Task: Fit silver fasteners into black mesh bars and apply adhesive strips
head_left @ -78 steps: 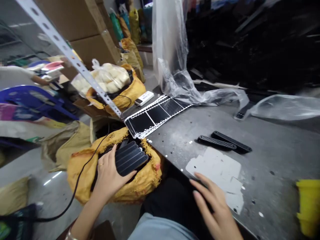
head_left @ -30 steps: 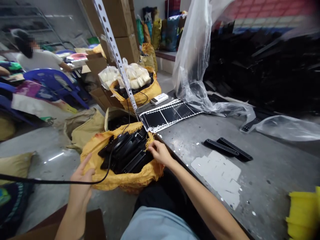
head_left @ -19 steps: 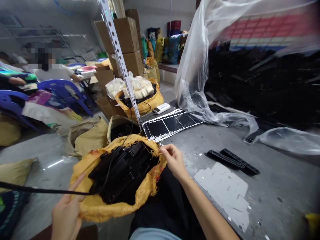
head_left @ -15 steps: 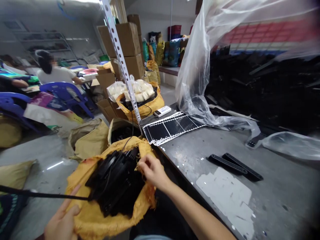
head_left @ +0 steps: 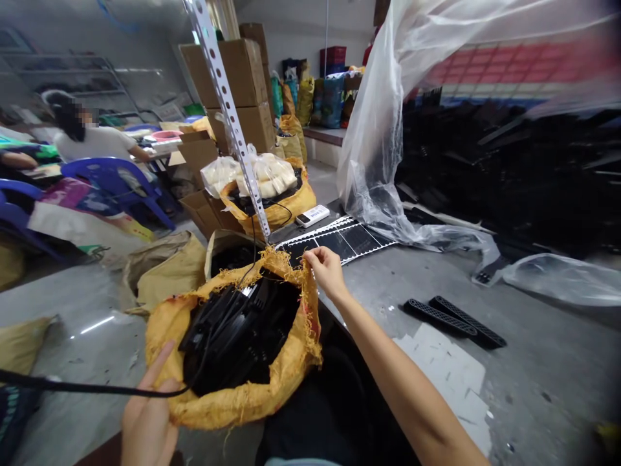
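A yellow woven sack (head_left: 233, 404) with a frayed rim stands in front of me, filled with dark black parts (head_left: 233, 330). My right hand (head_left: 326, 266) pinches the far right part of the rim, thumb and fingers closed on the frayed fabric. At the near left side, my left hand (head_left: 150, 414) rests against the outside of the sack with its index finger stretched out and its thumb apart. Its other fingers are mostly hidden. A black cord (head_left: 97, 386) crosses from the left edge to the sack's mouth.
The grey table (head_left: 543, 369) at right bears two black slatted pieces (head_left: 456, 317), black-and-white sheets (head_left: 359, 239) and a white device (head_left: 313, 215). Clear plastic sheeting (head_left: 373, 129) hangs beyond. A perforated metal post (head_left: 228, 110) rises behind the sack. A person (head_left: 92, 136) sits at far left.
My right hand has moved up and away with the sack's rim, and the mouth stands rounder and more upright. My left hand has shifted right along with the sack.
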`<state>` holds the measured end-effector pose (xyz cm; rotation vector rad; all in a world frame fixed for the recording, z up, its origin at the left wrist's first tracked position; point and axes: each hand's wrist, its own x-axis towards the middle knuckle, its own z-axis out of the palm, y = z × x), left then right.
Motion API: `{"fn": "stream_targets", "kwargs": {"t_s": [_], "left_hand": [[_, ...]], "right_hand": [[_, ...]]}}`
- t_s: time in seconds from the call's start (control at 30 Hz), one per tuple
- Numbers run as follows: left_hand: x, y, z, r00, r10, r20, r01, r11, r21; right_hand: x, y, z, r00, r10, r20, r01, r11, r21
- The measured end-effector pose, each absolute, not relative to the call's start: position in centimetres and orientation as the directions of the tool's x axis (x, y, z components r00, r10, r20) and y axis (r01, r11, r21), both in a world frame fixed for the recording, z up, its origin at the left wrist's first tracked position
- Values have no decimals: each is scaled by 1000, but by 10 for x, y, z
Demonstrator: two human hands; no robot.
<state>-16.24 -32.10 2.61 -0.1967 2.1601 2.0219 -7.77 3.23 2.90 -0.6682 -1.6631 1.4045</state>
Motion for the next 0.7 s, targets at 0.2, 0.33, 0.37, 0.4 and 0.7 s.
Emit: {"fn": "stream_targets", "kwargs": {"t_s": [0.2,0.33,0.37,0.4,0.7], "left_hand": [[-165,-357,46,-872,364,327,486,726,486],[-117,-351,47,-600,735,315,797,582,160],[-101,-340,43,-548,806,221,835,515,194],[-86,-327,40,-527,840,128,838,490,239],[-184,-287,73,-564,825,-39,814,563,139]], "right_hand": [[-19,40,29,-549,742,383,-36,437,-899],[-3,39,34,-557,708,434,43,546,-837],[-3,35,36,-553,705,444,59,565,-823],[-2,29,38,-550,700,455,72,583,-809],[29,-47,59,-658,365,658,-18,866,-499]]}}
